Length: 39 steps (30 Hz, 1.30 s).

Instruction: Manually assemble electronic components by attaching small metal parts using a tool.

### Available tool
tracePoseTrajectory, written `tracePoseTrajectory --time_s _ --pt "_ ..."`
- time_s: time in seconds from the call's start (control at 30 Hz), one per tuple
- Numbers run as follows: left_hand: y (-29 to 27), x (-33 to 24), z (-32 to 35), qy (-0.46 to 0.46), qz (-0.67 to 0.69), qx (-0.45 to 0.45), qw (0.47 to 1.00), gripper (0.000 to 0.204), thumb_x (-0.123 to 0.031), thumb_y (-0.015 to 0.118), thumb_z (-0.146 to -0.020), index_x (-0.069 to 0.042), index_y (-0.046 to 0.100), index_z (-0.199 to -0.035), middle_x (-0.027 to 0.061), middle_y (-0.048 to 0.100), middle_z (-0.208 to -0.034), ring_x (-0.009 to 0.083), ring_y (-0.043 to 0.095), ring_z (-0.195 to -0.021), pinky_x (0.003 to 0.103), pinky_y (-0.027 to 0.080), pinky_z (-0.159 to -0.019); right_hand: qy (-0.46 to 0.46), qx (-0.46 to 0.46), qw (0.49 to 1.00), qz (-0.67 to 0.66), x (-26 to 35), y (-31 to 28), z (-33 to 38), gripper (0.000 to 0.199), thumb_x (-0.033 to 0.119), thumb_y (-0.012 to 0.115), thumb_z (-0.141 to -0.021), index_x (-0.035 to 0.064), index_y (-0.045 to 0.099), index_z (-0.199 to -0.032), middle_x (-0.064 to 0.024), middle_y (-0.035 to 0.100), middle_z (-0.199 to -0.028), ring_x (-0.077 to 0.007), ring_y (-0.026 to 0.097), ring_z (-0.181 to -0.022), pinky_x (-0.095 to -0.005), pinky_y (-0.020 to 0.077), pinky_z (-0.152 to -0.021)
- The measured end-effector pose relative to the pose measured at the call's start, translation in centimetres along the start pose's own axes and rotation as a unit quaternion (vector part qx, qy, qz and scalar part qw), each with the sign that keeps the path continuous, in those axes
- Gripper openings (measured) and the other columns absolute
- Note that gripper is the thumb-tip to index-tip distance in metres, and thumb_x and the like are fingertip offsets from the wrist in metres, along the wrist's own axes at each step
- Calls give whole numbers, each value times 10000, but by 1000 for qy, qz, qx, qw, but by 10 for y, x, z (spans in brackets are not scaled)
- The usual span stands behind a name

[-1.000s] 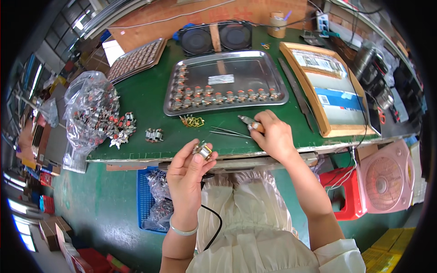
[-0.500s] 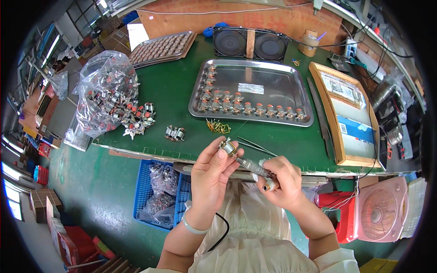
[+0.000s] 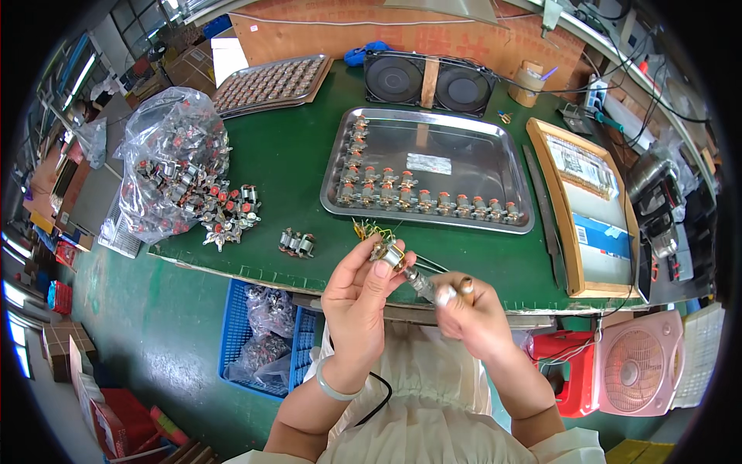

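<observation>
Left hand (image 3: 355, 303) pinches part (image 3: 389, 254); right hand (image 3: 478, 319) grips tool (image 3: 421, 284). I judge step: tool-on-part work; next needs steady hold.

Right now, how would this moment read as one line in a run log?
left grip: small metal component; right grip: grey tool, aimed at component; metal tray: components along left and near edges; clear bag: metal parts
</observation>
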<state>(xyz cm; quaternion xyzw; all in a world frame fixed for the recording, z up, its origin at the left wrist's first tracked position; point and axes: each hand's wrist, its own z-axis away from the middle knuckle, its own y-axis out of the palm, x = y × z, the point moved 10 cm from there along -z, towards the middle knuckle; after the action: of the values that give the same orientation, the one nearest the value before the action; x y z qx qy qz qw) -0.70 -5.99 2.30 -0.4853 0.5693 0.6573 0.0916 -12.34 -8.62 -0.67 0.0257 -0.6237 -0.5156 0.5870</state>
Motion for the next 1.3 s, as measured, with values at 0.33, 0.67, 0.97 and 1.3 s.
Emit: tracePoseTrajectory --time_s 0.33,0.67,0.97,1.3 --pt "-9 -5 -14 8 -51 9 999 333 -70 536 -856 40 451 -1160 189 585 -1026 273 606 -908 354 513 -793 -97 -85 950 284 30 -2 -13 135 140 602 -834 18 544 -839 30 470 -557 -22 422 -489 -188 325 -430" --pt "-19 9 -37 -46 -44 16 998 315 -54 543 -847 28 473 -1142 184 591 -1011 279 610 -890 369 520 -779 -187 -93 785 583 71 -7 -20 166 145 664 -748 16 563 -770 -50 529 -604 -153 510 -477 -280 398 -437" --pt "-19 21 -44 -108 -91 60 988 313 -41 542 -844 28 475 -1142 170 601 -998 261 626 -830 342 531 -723 -275 -186 650 684 106 -29 -11 232 40 636 -675 -4 542 -882 -136 528 -708 -294 561 -618 -362 446 -538" --pt "-20 32 -44 -177 -26 31 983 336 -108 500 -881 -4 445 -1196 166 582 -1053 274 619 -880 330 530 -730 -201 -169 926 270 94 -46 -3 356 310 509 -790 -35 541 -872 -70 572 -726 -56 471 -532 -191 341 -455"
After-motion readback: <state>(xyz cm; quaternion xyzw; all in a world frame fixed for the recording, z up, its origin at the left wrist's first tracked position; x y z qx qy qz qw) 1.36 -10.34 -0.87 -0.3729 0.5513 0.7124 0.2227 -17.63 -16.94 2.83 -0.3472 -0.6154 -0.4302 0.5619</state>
